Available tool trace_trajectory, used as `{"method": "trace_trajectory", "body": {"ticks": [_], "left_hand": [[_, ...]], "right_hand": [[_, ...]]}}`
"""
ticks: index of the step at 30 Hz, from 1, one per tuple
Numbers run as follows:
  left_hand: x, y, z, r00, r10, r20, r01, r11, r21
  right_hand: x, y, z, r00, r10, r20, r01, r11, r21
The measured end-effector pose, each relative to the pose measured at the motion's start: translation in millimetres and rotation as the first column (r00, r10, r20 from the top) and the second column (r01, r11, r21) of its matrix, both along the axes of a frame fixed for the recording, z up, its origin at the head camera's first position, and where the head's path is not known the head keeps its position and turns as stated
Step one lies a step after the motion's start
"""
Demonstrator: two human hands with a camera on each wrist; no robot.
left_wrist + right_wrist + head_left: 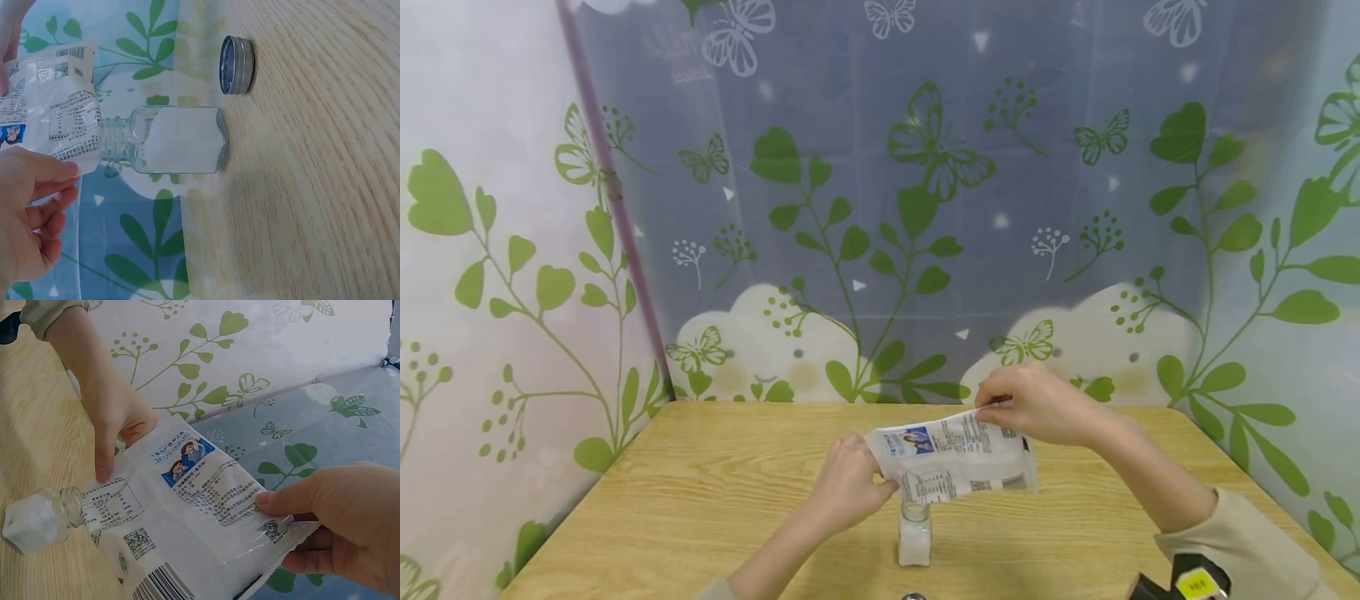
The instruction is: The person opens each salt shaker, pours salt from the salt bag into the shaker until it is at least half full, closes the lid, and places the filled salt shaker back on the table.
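Above the pale wood-grain tabletop (700, 500), the white printed plastic bag (958, 467) would probably pour cleanest tilted gently, its near left corner centred over the opening beneath. The right hand (1045, 404) pinches its far right edge; the left hand (850, 483), lower, pinches its left end. Below stands a clear glass jar (914, 533) of white powder (184, 140); nearer lies a silver metal lid (239, 65).

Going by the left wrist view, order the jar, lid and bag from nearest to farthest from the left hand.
1. Bag: pinched by the left hand.
2. Jar: upright on the table, mouth at the bag's edge.
3. Lid: on the person's side of the jar, open side up.
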State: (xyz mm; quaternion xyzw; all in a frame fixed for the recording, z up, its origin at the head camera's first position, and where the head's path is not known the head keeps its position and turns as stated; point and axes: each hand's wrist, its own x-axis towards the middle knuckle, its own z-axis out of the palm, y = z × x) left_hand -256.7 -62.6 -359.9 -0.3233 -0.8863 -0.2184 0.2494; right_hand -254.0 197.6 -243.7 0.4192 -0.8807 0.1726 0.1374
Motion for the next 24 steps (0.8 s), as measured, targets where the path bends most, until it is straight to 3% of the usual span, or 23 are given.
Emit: {"method": "trace_trajectory", "body": {"ticks": [8, 24], "left_hand": [[0.1, 0.2, 0.9, 0.997, 0.037, 0.068, -0.035, 0.999, -0.024], [0.3, -1.6, 0.8, 0.996, 0.038, 0.075, -0.036, 0.999, -0.027]], "right_hand": [[0.7, -1.9, 2.2, 1.0, -0.006, 0.002, 0.006, 1.0, 0.009], [0.8, -4.2, 4.1, 1.0, -0.008, -0.005, 0.008, 1.0, 0.018]]}}
